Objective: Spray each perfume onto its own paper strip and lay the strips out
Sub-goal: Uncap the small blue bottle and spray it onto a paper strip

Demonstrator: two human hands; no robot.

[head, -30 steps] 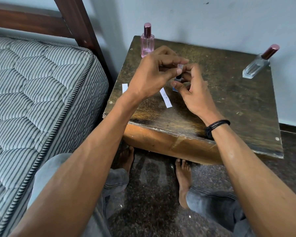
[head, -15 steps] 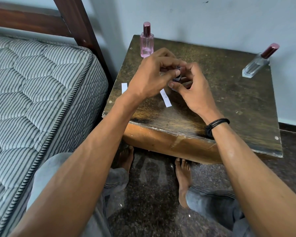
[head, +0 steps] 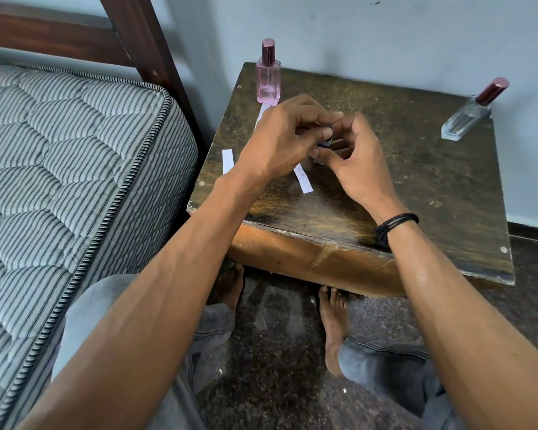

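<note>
Over the middle of the dark wooden table [head: 416, 187], my left hand [head: 280, 135] and my right hand [head: 351, 156] meet around a small dark blue perfume bottle [head: 325, 141]. Fingers of both hands pinch it; most of it is hidden. A white paper strip [head: 303, 180] lies on the table just below the hands. Another strip [head: 228, 161] lies near the table's left edge, and a third strip [head: 261, 114] pokes out behind my left hand. A pink perfume bottle [head: 268, 79] stands at the back left. A clear bottle [head: 472, 114] with a maroon cap stands at the back right.
A striped mattress [head: 75, 169] on a dark wooden bed frame [head: 143, 35] sits close to the table's left side. The wall runs behind the table. My knees and bare feet [head: 333, 330] are on the speckled floor below the table's front edge.
Both hands have sunk slightly toward the table and closed tighter around the small bottle, whose clear top showed between the fingers a second ago. The strips and other bottles have not moved.
</note>
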